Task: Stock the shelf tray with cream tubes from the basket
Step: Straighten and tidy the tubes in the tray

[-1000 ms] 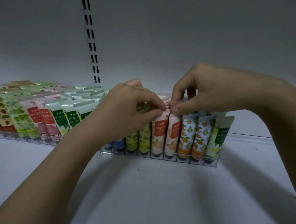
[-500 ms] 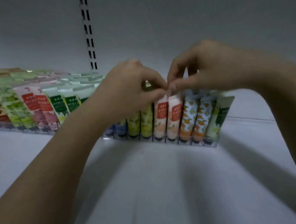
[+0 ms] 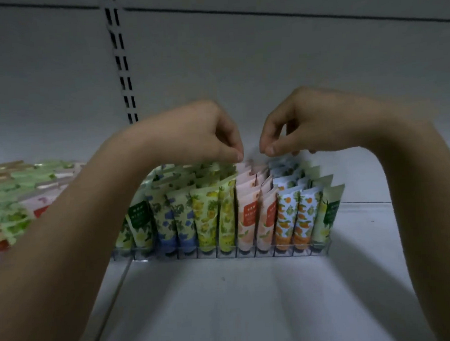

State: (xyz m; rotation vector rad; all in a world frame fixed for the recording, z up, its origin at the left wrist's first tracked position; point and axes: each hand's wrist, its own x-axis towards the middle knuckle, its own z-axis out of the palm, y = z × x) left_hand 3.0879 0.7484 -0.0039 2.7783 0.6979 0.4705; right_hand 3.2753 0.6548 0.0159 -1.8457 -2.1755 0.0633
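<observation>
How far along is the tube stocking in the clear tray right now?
Mostly done by the look of it: every front slot of the clear tray holds upright tubes. In hand: the left hand and right hand hover with fingers curled over the peach tubes; whether they grip anything is blurred. The basket is out of view, so what remains is unknown.

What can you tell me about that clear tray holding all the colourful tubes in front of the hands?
The clear tray looks like see-through plastic, a long low rack split by thin dividers into narrow lanes. It sits flat on the white shelf, near the back wall. Cream tubes stand in it cap down, several deep, grouped by pattern. Neither hand touches the tray itself; both hover just above the tube tops.
</observation>
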